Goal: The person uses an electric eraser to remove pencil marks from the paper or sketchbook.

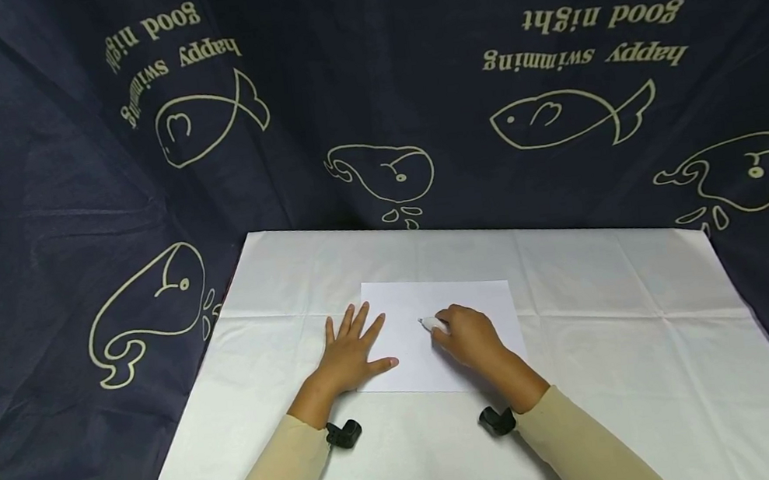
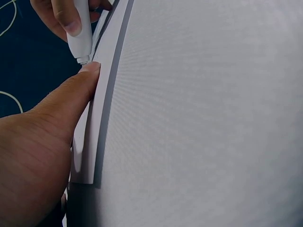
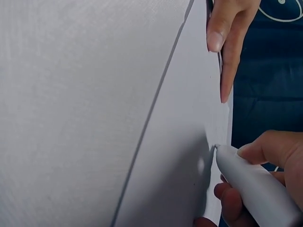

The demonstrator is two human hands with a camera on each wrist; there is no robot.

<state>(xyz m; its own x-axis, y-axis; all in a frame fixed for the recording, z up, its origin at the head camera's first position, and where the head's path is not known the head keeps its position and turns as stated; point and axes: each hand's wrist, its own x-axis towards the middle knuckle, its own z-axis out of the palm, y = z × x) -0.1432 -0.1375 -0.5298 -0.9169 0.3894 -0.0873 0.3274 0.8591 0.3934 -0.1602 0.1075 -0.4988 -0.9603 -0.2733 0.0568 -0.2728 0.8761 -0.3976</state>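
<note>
A white sheet of paper (image 1: 405, 371) lies on the white-covered table. Over its left edge my left hand (image 1: 346, 360) rests with the fingers spread and straight, the thumb pressing the sheet. My right hand (image 1: 473, 334) grips a white correction pen (image 1: 433, 324), thick-bodied with a thin tip, over the middle of the paper. Seen from the right wrist, the tip of the correction pen (image 3: 251, 184) is right at the paper's surface (image 3: 175, 123). In the left wrist view the left thumb (image 2: 71, 97) overlaps the sheet's near side.
A creased white cloth (image 1: 623, 371) covers the table. Dark blue fabric (image 1: 367, 77) printed with pale fish, whales and lettering hangs behind the table and on the left. Each wrist carries a small black camera, such as the one on the left wrist (image 1: 345, 434).
</note>
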